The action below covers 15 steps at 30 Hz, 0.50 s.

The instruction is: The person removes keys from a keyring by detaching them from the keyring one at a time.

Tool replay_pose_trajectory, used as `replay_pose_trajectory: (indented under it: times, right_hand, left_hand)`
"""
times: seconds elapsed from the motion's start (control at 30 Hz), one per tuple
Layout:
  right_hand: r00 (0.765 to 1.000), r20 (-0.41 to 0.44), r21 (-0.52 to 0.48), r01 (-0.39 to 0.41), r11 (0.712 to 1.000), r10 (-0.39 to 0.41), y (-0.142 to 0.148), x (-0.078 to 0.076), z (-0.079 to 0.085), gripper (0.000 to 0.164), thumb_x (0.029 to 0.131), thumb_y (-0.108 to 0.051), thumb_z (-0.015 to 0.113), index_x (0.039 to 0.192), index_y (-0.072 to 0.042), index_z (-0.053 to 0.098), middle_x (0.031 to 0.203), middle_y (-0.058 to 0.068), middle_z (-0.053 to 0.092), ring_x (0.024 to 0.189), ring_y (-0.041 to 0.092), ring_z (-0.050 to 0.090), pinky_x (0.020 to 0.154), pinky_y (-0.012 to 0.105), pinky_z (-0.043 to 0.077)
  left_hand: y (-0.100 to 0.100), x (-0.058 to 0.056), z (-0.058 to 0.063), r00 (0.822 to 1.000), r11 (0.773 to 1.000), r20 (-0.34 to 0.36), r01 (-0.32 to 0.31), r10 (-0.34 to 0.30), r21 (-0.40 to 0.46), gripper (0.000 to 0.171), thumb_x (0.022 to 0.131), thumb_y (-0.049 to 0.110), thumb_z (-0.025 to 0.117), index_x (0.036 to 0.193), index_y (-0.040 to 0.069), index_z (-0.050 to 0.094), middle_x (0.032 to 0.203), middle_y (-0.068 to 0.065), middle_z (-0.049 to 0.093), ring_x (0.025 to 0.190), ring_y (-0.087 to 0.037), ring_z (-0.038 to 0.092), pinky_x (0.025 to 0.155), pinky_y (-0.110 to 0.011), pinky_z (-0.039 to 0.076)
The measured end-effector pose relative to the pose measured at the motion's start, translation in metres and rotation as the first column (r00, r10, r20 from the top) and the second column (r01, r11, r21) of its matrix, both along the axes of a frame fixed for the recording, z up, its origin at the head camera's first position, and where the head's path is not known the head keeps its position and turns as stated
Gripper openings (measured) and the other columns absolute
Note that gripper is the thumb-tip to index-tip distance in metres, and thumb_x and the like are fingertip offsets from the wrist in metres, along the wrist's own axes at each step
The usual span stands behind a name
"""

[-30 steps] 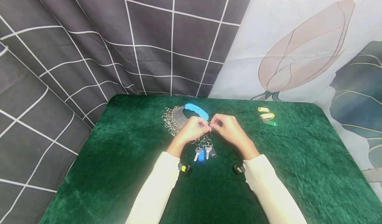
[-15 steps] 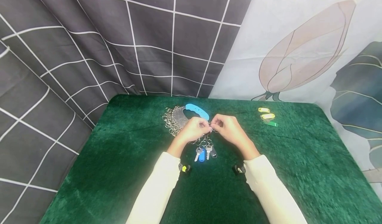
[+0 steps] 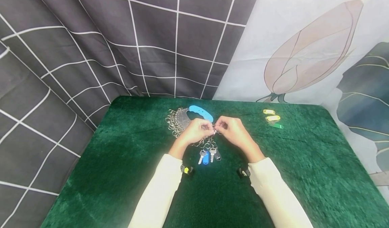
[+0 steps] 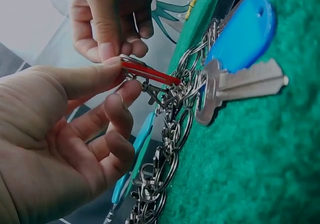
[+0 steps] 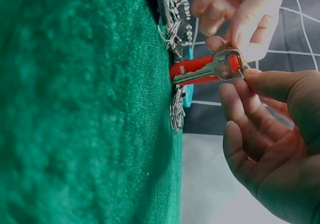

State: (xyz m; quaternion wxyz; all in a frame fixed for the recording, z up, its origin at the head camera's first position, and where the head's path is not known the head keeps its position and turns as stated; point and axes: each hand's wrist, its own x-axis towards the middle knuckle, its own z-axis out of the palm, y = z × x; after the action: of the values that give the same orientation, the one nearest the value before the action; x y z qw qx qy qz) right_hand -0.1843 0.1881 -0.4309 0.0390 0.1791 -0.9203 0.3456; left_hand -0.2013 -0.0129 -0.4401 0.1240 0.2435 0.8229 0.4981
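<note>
My left hand point(image 3: 197, 132) pinches the upper end of a red key tag point(image 4: 150, 73) between thumb and finger. In the right wrist view a silver key point(image 5: 200, 73) lies flat along the tag. The thumb and forefinger of my right hand point(image 3: 233, 130) pinch the small metal ring point(image 5: 241, 74) at that same end. Right under my hands lies a fan-shaped clear key holder point(image 3: 183, 119) with a light blue handle point(image 3: 200, 113) and many metal clasps and rings point(image 3: 174, 124). From its near side hang a blue tag point(image 3: 205, 158), a dark grey tag point(image 3: 217, 155) and silver keys point(image 3: 212, 154).
Two yellow key tags point(image 3: 272, 118) and a green one point(image 3: 276, 125) lie toward the back right of the green cloth-covered table point(image 3: 136, 174). A dark gridded curtain point(image 3: 152, 35) and a pale printed one point(image 3: 243, 76) hang behind the table.
Both hands stay in almost the same place, with only slight finger movement at the ring. The tags and holder have not visibly moved.
</note>
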Motion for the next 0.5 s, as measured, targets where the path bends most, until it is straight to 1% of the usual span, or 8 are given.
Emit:
replay_pose_trajectory:
  times: [0.13, 0.23, 0.3, 0.4, 0.5]
  right_hand:
    - [1.0, 0.001, -0.002, -0.011, 1.0, 0.011, -0.0002, 0.0004, 0.0005, 0.004, 0.095, -0.012, 0.074, 0.091, -0.012, 0.072, 0.081, 0.003, 0.072, 0.072, 0.016, 0.063, 0.068, 0.035, 0.056]
    - [1.0, -0.001, -0.004, -0.021, 1.0, 0.021, -0.0007, 0.0006, 0.0007, 0.004, 0.095, -0.012, 0.074, 0.091, -0.012, 0.072, 0.081, 0.002, 0.072, 0.072, 0.015, 0.063, 0.068, 0.035, 0.056]
    - [1.0, -0.004, -0.003, -0.025, 1.0, 0.025, -0.001, 0.0005, 0.0009, 0.005, 0.095, -0.012, 0.074, 0.091, -0.012, 0.072, 0.081, 0.002, 0.072, 0.072, 0.015, 0.063, 0.068, 0.035, 0.056]
    - [1.0, -0.008, 0.001, -0.025, 1.0, 0.025, -0.0014, 0.0005, 0.0011, 0.005, 0.095, -0.012, 0.074, 0.09, -0.012, 0.072, 0.08, 0.002, 0.072, 0.071, 0.015, 0.063, 0.068, 0.035, 0.055]
    - [1.0, -0.009, 0.006, -0.016, 1.0, 0.016, -0.0015, 0.0008, 0.001, 0.005, 0.094, -0.012, 0.074, 0.09, -0.012, 0.072, 0.08, 0.002, 0.071, 0.071, 0.016, 0.063, 0.068, 0.035, 0.055]
  left_hand:
    - [0.0023, 0.0012, 0.001, 1.0, 0.999, 0.016, -0.017, 0.017, -0.031, 0.011, 0.096, 0.012, 0.071, 0.089, 0.005, 0.074, 0.084, -0.008, 0.07, 0.068, -0.011, 0.061, 0.066, -0.024, 0.052]
    - [0.0039, 0.0014, 0.0006, 0.999, 0.999, 0.041, -0.031, 0.032, -0.029, 0.013, 0.097, 0.013, 0.069, 0.091, 0.002, 0.074, 0.083, -0.009, 0.07, 0.064, -0.011, 0.06, 0.061, -0.024, 0.052]
    - [0.0042, 0.001, -0.0001, 0.998, 0.999, 0.045, -0.034, 0.035, -0.021, 0.013, 0.097, 0.011, 0.068, 0.092, 0.001, 0.074, 0.084, -0.01, 0.07, 0.064, -0.011, 0.06, 0.062, -0.023, 0.052]
    - [0.003, 0.0002, -0.0009, 0.999, 1.0, 0.031, -0.016, 0.016, -0.003, 0.011, 0.096, 0.008, 0.069, 0.09, 0.001, 0.073, 0.084, -0.011, 0.07, 0.066, -0.011, 0.061, 0.064, -0.024, 0.053]
    - [0.0004, -0.0009, -0.0017, 1.0, 1.0, -0.015, 0.019, -0.019, -0.007, 0.008, 0.095, 0.007, 0.07, 0.088, 0.003, 0.072, 0.086, -0.009, 0.071, 0.072, -0.011, 0.062, 0.071, -0.025, 0.054]
